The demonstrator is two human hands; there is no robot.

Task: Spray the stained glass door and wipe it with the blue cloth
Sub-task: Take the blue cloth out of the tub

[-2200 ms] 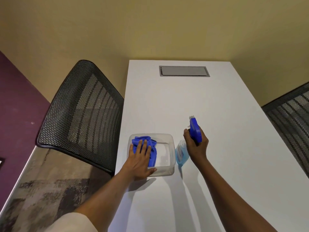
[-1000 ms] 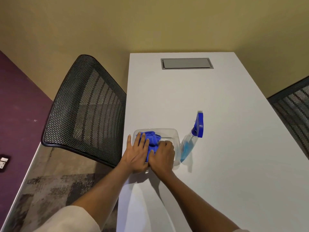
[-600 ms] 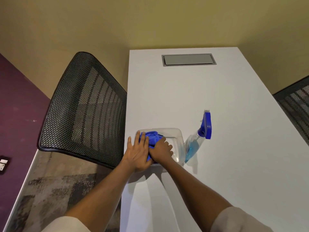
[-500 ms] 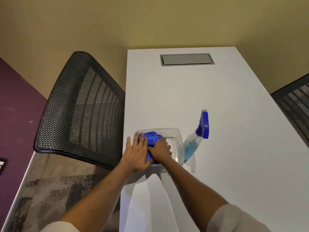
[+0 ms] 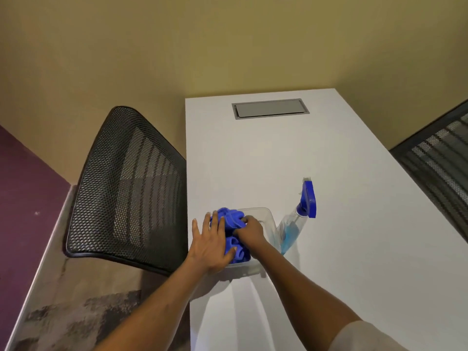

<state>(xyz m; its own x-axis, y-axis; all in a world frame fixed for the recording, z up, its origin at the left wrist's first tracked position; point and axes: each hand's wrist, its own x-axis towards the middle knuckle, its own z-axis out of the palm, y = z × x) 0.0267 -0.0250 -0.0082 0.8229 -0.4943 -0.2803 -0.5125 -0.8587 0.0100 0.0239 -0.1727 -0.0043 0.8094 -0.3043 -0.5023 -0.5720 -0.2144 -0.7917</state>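
A blue cloth [image 5: 231, 219] lies bunched in a clear plastic tub [image 5: 268, 219] near the left edge of the white table [image 5: 329, 262]. My right hand [image 5: 249, 230] is closed on the cloth's top folds. My left hand [image 5: 211, 243] lies flat with spread fingers on the cloth and the tub's left side. A spray bottle [image 5: 295, 224] with a blue trigger head and blue liquid stands just right of the tub, free of both hands. No glass door is in view.
A black mesh chair [image 5: 126, 188] stands close against the table's left side. Another mesh chair back [image 5: 440, 163] is at the right edge. A grey cable hatch [image 5: 270, 108] sits in the table's far end by the yellow wall.
My right hand let go of the spray bottle, left it standing beside the tub, and moved onto the cloth. The cloth now bunches higher under its grip. My left hand stayed put.
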